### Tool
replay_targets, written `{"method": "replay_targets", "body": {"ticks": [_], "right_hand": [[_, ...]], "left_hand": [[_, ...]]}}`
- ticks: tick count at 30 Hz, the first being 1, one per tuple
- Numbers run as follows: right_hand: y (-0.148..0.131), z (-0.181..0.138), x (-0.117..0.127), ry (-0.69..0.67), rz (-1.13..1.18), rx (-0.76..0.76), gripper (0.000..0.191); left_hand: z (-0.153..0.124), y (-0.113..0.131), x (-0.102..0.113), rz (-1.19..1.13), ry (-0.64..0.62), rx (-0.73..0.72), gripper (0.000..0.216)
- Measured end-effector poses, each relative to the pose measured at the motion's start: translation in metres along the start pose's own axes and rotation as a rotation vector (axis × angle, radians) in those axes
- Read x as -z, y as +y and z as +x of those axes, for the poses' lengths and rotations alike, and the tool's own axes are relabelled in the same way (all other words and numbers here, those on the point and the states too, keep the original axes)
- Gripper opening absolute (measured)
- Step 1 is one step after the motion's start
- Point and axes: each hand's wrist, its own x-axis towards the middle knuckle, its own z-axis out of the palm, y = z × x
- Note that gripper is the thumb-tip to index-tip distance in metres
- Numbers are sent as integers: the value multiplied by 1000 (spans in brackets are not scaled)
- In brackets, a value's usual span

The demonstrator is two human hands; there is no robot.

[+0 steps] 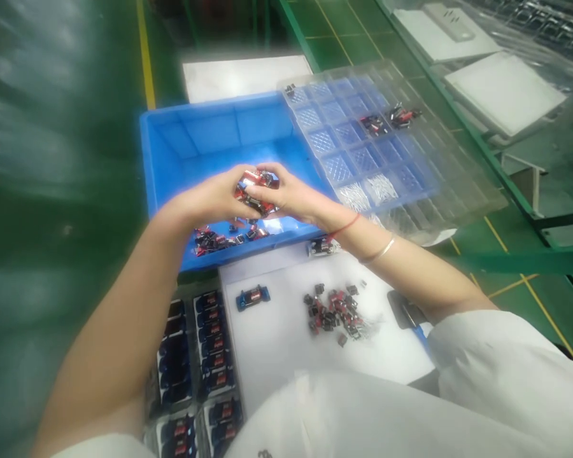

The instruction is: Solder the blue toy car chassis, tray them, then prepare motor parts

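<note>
Both hands meet above the blue plastic bin (205, 137). My left hand (217, 194) is cupped and holds a handful of small red and black parts (255, 191). My right hand (286, 194) is closed on the same handful from the right, fingers pinched into it. More of these parts (226, 238) lie on the bin's floor just below the hands. A red string and a thin bangle sit on my right wrist.
A clear compartment tray (363, 152) lies tilted over the bin's right end, with a few parts in it. On the white sheet (277, 331) lie a loose pile of parts (337, 312) and a blue assembled piece (252, 298). Trays of blue pieces (210, 356) sit at lower left.
</note>
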Motion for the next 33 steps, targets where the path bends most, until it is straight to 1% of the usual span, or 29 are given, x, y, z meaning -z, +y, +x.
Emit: {"method": "replay_targets", "body": {"ticks": [3,7,11,14,18,22,25,28,30,33], "right_hand": [[7,-20,0,17,6,46,63],[12,-52,1,50,-26,92,69],[22,-87,4,110,-87,149,66],[41,-109,10,143,-116,127,67],[82,-132,20,198,-129,-28,69],[130,-148,33,254,-62,-244,72],[159,-155,45,253,-40,-375,75],[179,-158,60,206,-161,-410,71],[188,-157,69,183,-244,-394,69],[198,-154,80,189,-346,-340,65]], "left_hand": [[-13,8,-14,61,57,-13,79],[-33,20,-41,124,108,-23,79],[-50,27,-75,145,166,-112,78],[-54,23,-105,74,136,-97,80],[-42,0,-152,-46,40,-32,84],[-16,-27,-201,-136,-110,10,90],[3,-39,-231,-163,-195,69,95],[15,-44,-251,-126,-201,104,93],[18,-44,-259,-93,-190,130,92],[18,-42,-267,-33,-186,176,90]]}}
